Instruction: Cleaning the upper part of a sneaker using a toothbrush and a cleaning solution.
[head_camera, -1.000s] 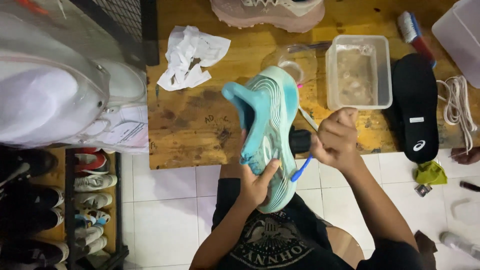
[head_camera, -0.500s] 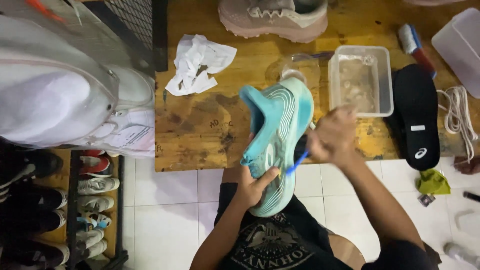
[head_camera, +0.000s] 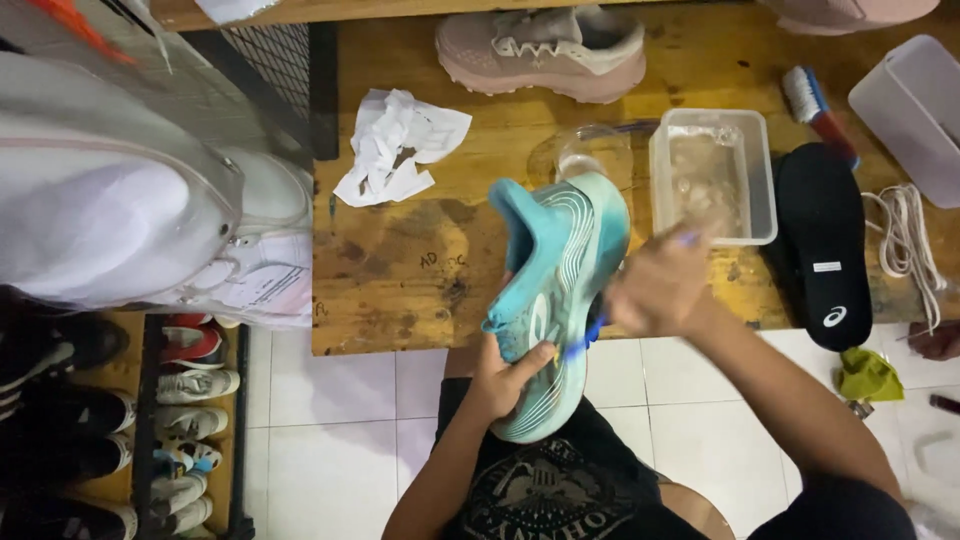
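shoe: turquoise running shoe (head_camera: 556, 290) held up off the wooden table (head_camera: 400, 280), sole side turned toward the camera, toe end toward the person's lap, heel collar uppermost.
L hand: left hand (head_camera: 505, 372) is cupped under the toe/forefoot part, fingers wrapped and clamped on the shoe, thumb laid across the sole edge.
R hand: right hand (head_camera: 657, 290) is blurred, pressed against the shoe's side at midfoot; fingers curled shut round a blue-handled brush (head_camera: 585, 335), only the handle tip seen below the fist. Bristle end hidden.
handling (judged): light, one hand is enough to carry it. Upper is knit/mesh, soft, collapses if squeezed; sole foam is springy but stiffer, so grip is best taken at sole edge or forefoot, as done now. Likely wet, so prob. slippery along the smooth midsole; heel collar is a poor hold, too floppy.
nearby, table: clear plastic tub (head_camera: 712, 178) w/ cloudy water just behind the shoe; clear glass bowl (head_camera: 585, 152) beside it; black insole (head_camera: 825, 245) to the right; white laces (head_camera: 905, 240) further right; red-handled brush (head_camera: 818, 108); crumpled white paper (head_camera: 395, 145); beige sneaker (head_camera: 545, 48) at far edge.
floor: green cloth (head_camera: 868, 375) on white tiles; shoe rack (head_camera: 185, 420) at left w/ several pairs.
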